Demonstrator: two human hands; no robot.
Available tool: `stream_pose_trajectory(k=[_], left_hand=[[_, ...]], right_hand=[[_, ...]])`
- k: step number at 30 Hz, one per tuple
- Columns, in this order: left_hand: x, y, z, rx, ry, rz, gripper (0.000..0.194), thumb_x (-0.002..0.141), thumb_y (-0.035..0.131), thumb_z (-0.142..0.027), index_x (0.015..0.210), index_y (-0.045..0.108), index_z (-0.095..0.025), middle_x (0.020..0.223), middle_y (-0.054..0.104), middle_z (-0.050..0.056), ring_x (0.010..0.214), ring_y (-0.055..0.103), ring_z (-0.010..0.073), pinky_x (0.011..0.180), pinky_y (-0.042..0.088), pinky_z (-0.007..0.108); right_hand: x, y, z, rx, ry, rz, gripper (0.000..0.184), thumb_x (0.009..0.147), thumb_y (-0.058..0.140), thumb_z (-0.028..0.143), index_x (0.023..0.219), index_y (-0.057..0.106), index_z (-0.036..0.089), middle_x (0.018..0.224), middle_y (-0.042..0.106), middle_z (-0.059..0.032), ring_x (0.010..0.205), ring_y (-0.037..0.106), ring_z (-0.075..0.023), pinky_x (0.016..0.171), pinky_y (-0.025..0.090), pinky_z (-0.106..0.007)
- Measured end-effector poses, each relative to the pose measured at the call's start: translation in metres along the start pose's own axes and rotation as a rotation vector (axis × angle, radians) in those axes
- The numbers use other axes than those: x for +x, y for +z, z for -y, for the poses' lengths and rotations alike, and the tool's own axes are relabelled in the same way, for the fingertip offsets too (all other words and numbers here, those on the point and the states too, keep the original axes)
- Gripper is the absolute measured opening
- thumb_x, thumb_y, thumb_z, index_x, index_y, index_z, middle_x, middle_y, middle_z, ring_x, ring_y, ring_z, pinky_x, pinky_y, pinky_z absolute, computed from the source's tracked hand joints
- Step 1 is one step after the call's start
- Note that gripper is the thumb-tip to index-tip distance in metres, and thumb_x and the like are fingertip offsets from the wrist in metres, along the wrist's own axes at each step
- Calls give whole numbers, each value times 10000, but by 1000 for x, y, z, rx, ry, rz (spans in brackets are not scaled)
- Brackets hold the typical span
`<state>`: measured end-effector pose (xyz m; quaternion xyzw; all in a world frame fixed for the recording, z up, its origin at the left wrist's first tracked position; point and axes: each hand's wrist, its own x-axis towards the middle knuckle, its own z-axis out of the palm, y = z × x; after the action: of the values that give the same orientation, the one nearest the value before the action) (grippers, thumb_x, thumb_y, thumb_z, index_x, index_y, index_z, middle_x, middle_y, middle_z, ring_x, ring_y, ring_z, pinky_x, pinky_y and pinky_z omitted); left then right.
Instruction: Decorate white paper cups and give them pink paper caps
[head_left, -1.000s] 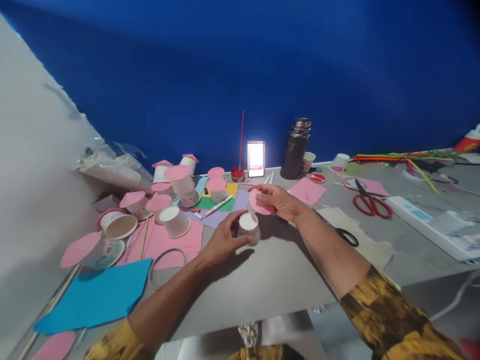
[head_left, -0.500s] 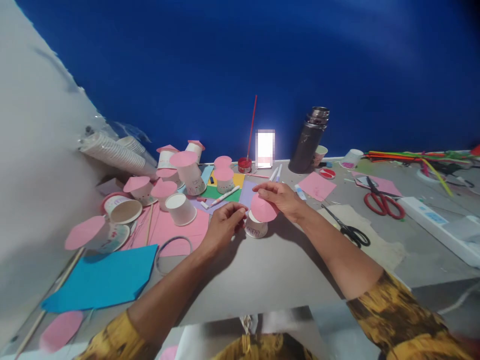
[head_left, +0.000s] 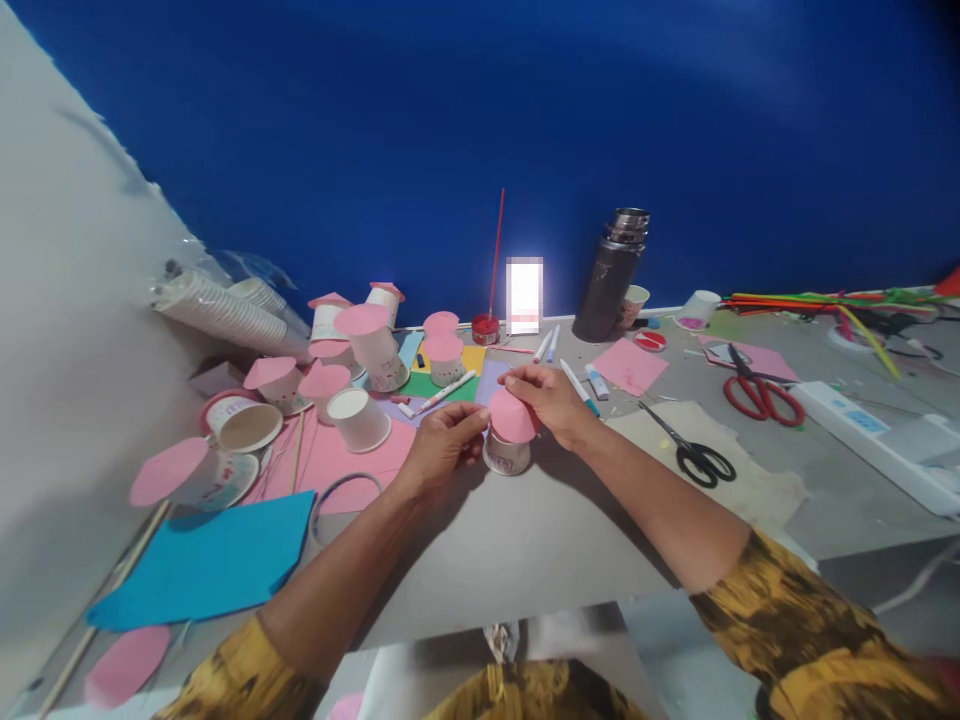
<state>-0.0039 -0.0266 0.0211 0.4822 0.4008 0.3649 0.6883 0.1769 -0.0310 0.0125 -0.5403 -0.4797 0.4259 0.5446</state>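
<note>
A pink paper cone (head_left: 513, 418) rests on top of an upside-down paper cup (head_left: 507, 455) that has drawn markings on its side. From the left, my left hand (head_left: 447, 438) pinches the cone's edge between thumb and forefinger. My right hand (head_left: 551, 402) grips the cone's right side, with its fingers curled behind it. A plain white cup (head_left: 358, 420) stands upside down left of my left hand. Behind it are several cups with pink paper tops, among them a tall one (head_left: 375, 345).
Black scissors (head_left: 701, 462) lie on cloth at right, with red-handled scissors (head_left: 761, 395) and a power strip (head_left: 874, 445) beyond. A dark flask (head_left: 611, 275) stands near the blue wall. Blue paper (head_left: 214, 560) and a tape ring (head_left: 346, 500) lie at left.
The pink cone has come down level over the cup, where before it was tilted to the right. My left hand has closed in on its edge.
</note>
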Motion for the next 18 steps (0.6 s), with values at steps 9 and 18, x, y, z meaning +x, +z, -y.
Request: stream_pose_trajectory(k=[9,18], left_hand=[[0,-5,10,-68,-72,32,271,680,833,-336,715,636,-153,656,648,19,621,656,150,676,589,314],[0,-7,11,-139,-104,40,199,713,766,-266,720,611,-142,678,673,59,605,663,153,613,575,279]], right_hand=[[-8,1,2,-290,-157,60,305,894,606,439,857,753,174,828,735,-29,791,645,-184,731,489,-297],[-2,-10,7,-274,-247,63,210,867,595,274,911,787,202,1027,803,-52,1010,718,-226,915,533,-358]])
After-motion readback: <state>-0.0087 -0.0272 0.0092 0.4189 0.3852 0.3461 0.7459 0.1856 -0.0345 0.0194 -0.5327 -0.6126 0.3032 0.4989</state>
